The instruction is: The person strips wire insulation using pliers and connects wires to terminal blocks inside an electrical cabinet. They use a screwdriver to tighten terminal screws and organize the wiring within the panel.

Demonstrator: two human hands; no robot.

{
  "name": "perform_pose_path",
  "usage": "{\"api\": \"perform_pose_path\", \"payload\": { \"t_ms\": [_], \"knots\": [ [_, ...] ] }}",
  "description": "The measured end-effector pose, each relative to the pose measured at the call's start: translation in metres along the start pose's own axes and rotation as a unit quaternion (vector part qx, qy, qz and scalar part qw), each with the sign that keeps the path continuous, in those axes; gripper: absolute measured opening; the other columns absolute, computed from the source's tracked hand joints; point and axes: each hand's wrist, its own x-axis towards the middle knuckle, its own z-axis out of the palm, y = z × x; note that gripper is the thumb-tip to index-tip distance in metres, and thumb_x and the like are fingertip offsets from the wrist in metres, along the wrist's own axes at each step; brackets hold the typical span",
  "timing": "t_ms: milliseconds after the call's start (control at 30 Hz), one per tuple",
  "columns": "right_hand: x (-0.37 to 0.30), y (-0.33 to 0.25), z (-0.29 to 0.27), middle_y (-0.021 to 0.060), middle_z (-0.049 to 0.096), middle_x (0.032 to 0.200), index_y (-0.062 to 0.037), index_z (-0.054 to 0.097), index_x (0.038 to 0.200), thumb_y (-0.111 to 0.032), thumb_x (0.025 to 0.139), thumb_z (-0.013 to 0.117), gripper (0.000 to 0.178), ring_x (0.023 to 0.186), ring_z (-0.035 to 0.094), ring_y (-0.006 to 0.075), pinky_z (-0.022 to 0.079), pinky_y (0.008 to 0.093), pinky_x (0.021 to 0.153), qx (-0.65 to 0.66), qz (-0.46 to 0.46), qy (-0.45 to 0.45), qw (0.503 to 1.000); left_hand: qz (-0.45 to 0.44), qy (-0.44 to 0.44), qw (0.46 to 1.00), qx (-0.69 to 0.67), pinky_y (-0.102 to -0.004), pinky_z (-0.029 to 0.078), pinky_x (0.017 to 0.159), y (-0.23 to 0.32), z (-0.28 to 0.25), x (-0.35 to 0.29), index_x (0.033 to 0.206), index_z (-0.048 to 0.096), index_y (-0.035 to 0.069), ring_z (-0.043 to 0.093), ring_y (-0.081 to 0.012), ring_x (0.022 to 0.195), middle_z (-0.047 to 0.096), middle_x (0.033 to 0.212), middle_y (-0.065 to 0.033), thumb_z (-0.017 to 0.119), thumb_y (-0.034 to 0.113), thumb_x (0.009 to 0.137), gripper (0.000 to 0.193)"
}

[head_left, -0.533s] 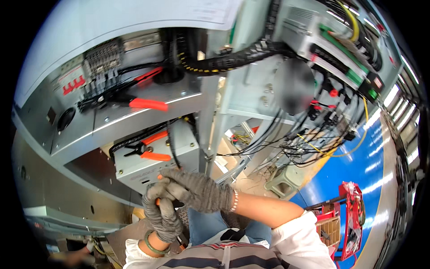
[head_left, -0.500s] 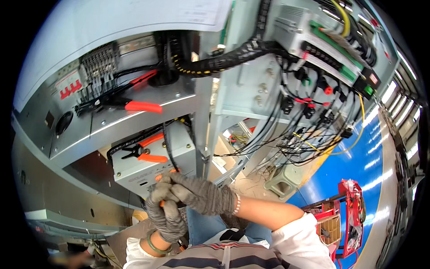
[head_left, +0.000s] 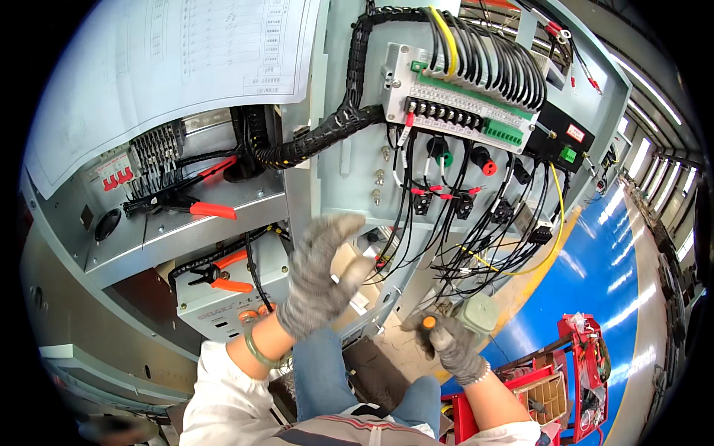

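My left hand (head_left: 320, 275), in a grey knit glove, is raised in front of the gap between the cabinet and its door. Its fingers are stretched out, thumb apart, and nothing shows in it. Lower down and to the right, my gloved right hand (head_left: 455, 349) is closed around a dark tool handle with a round orange end (head_left: 429, 322); the rest of that tool is hidden. Nearest the left hand, a pale grey box (head_left: 223, 312) carries orange-handled cutters (head_left: 221, 276). Black wires (head_left: 476, 256) hang loose from the door above the right hand.
Red-handled pliers (head_left: 212, 210) lie on the metal shelf (head_left: 178, 236) beside breakers with red levers (head_left: 117, 178). A paper drawing (head_left: 178, 67) covers the upper left. The door holds a terminal module (head_left: 461, 104). A green stool (head_left: 478, 312) and red tool cart (head_left: 584, 364) stand to the right.
My hands, together before the grey box, have separated. The left has risen and opened; the right has moved right with the orange-ended tool handle. The view has shifted toward the door.
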Motion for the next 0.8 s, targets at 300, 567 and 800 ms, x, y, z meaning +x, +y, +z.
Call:
{"api": "perform_pose_path", "payload": {
  "t_ms": [300,567,800],
  "knots": [
    [-0.012,-0.056,-0.028,-0.0018,0.05,0.061,0.0,0.055,0.114,-0.061,0.082,0.053,0.07,0.049,0.045,0.0052,0.035,0.0196,0.043,0.06,-0.005,0.099,0.993,0.014,0.025,0.998,-0.056,-0.0337,0.051,0.074,-0.032,0.041,0.059,0.119,0.053,0.006,0.061,-0.0237,0.083,0.058,0.1,-0.0139,0.06,0.004,0.081,0.039],
    [-0.009,-0.075,-0.033,-0.001,0.052,0.061,-0.0011,0.059,0.109,-0.065,0.08,0.052,0.07,0.048,0.045,0.0052,0.034,0.0199,0.042,0.012,-0.062,0.096,0.993,0.013,-0.02,0.999,-0.026,-0.0339,0.05,0.073,-0.017,0.033,0.069,0.118,0.055,0.006,0.061,-0.0285,0.081,0.059,0.097,-0.0159,0.056,0.003,0.08,0.038],
    [-0.004,-0.072,-0.029,-0.0018,0.054,0.062,-0.0037,0.061,0.107,-0.06,0.082,0.052,0.062,0.048,0.046,0.0051,0.036,0.0204,0.043,-0.002,-0.019,0.071,0.997,-0.035,-0.03,0.997,-0.061,-0.0265,0.046,0.067,-0.009,0.047,0.07,0.131,0.045,0.006,0.051,-0.0133,0.075,0.055,0.11,-0.0135,0.053,0.0,0.082,0.05]
  ]
}}
